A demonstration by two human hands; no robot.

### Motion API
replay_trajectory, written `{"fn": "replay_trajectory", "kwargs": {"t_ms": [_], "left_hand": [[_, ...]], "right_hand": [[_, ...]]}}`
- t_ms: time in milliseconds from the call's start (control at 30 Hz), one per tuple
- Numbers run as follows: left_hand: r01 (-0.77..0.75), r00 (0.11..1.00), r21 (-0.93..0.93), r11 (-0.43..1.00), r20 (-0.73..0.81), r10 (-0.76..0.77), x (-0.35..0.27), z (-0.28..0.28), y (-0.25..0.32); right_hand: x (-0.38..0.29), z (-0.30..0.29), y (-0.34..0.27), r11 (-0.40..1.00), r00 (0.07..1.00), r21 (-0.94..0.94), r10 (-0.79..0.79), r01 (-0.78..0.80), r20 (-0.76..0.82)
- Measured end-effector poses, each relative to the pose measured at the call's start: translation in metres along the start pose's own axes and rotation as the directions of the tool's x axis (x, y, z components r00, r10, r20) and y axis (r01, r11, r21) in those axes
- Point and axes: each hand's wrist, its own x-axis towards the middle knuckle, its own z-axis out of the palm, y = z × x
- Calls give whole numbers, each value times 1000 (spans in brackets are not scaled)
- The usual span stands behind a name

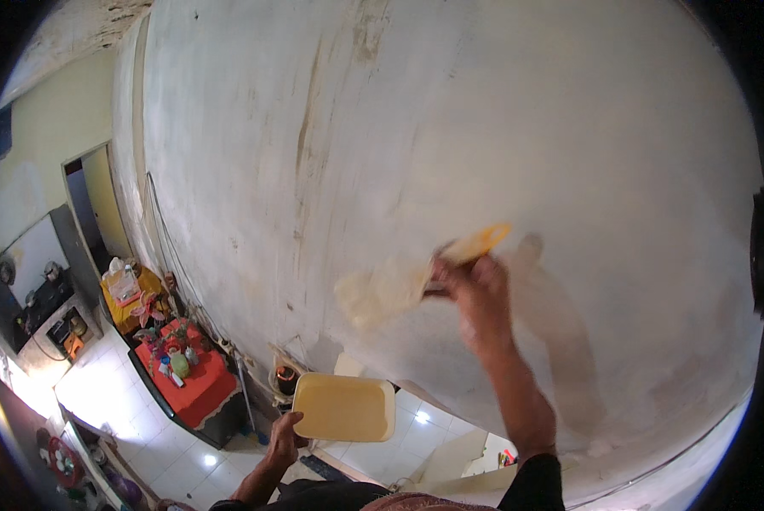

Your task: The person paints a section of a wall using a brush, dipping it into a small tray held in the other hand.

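Observation:
My right hand [474,281] grips a paintbrush [481,243] with an orange-yellow handle against the wall [548,160]; its head is blurred and partly hidden by my fingers. A patch of wet, pale cream paint [382,290] lies on the wall just left of the brush. Lower down, my left hand [284,437] holds a shallow rectangular tray [343,407] by its left edge. The tray is cream-yellow inside with a paler rim. The wall above bears brown streaks and stains.
A table with a red cloth [196,396] holds a plant and bottles at lower left. Behind it stands a surface with a yellow cloth [123,313]. Cables [171,246] hang along the wall. White floor tiles [152,441] lie far below. A doorway [91,198] is at the left.

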Motion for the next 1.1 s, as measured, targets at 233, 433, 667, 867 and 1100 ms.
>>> {"fn": "replay_trajectory", "kwargs": {"t_ms": [233, 433, 667, 867, 1100], "left_hand": [[-7, 996, -44, 999, -85, 3, -9, 29, 8], [-27, 995, 8, 1000, -99, 28, -5, 5, -14], [-35, 984, -9, 999, -176, 33, -16, -1, -10], [-43, 998, -179, 983, -47, 35, -16, -18, -16], [16, 984, -176, 984, -169, -46, -23, -23, -12]], "right_hand": [[120, 24, -159, 614, 642, -203, -756, 763, 127], [198, 119, -270, -439, -143, -677, -883, 591, 447], [254, 155, -202, -708, 211, -496, -456, 503, 865], [190, 164, -103, -593, 269, -361, -241, 720, 933], [274, 159, -241, -456, 359, -709, -637, 538, 682]]}}
